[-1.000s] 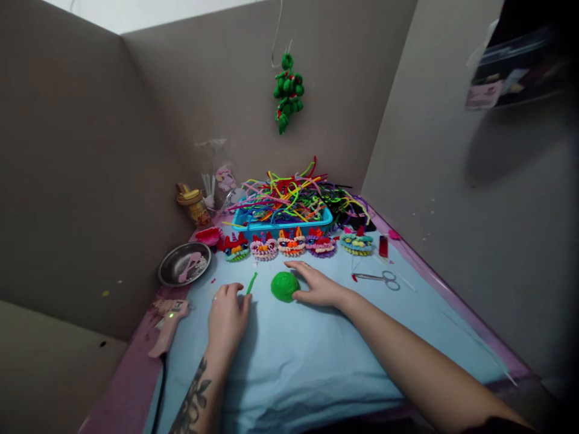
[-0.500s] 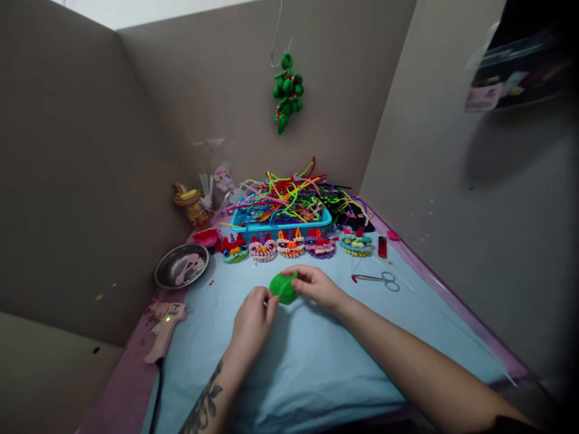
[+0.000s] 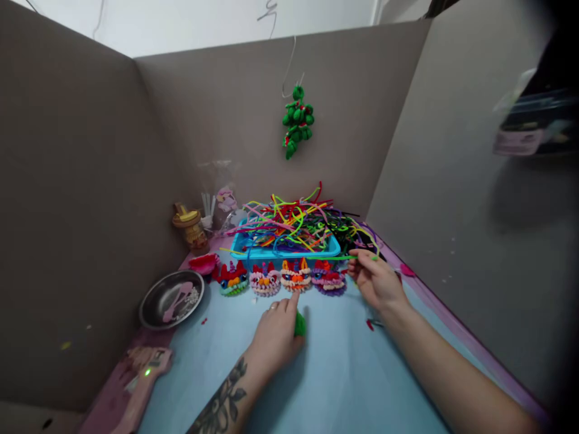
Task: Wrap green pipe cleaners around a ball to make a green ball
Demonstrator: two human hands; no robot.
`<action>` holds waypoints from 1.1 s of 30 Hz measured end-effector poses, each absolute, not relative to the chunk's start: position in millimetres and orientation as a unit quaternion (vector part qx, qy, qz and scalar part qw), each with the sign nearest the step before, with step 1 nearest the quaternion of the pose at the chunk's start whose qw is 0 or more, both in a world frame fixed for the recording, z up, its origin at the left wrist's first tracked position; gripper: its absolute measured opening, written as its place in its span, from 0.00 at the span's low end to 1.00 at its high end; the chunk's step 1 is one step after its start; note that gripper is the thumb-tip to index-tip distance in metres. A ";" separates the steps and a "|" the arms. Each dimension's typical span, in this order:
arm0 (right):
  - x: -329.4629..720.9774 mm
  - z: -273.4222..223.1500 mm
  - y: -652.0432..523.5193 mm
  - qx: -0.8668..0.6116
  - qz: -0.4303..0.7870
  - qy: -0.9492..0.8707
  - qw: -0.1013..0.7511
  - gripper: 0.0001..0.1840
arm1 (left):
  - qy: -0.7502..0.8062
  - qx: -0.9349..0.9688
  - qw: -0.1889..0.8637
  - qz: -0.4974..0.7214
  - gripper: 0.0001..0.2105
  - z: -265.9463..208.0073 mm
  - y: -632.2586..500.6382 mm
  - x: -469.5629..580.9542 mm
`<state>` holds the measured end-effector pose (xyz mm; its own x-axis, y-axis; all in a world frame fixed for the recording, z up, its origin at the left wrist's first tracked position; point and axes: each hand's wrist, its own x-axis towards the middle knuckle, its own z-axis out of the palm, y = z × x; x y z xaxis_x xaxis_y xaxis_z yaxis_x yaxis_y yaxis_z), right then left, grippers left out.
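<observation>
My left hand is low over the blue cloth, its thumb and fingers closed around a green fuzzy piece, most of which the hand hides. The index finger stretches toward the row of small lion-like heads made of twisted pipe cleaners. Up by the blue tray, my right hand pinches a light green pipe cleaner that runs left along the tray's front edge. Below this hand, the scissors are mostly covered by the wrist.
A blue tray heaped with coloured pipe cleaners stands at the back. Before it sit several lion-like heads. At left are a steel bowl and a pink glue gun with a lit green light. Green ornaments hang from the wall.
My right hand has left the green piece, moved up and right to the tray, and taken a light green pipe cleaner. My left hand keeps the green piece. The view has tilted up.
</observation>
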<state>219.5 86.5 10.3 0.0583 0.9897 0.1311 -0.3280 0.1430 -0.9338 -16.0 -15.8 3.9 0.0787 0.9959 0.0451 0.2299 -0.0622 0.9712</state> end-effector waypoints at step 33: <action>169.5 -1.1 70.4 -0.414 0.333 -0.771 0.352 0.18 | 0.376 0.177 0.771 0.482 0.24 2.4 12.9 -38.3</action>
<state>169.5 70.4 -1.1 -0.4096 0.8721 0.2677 0.4030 0.4362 -0.8045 -38.3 12.9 2.4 0.2521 0.8771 -0.4088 -0.6104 0.4719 0.6361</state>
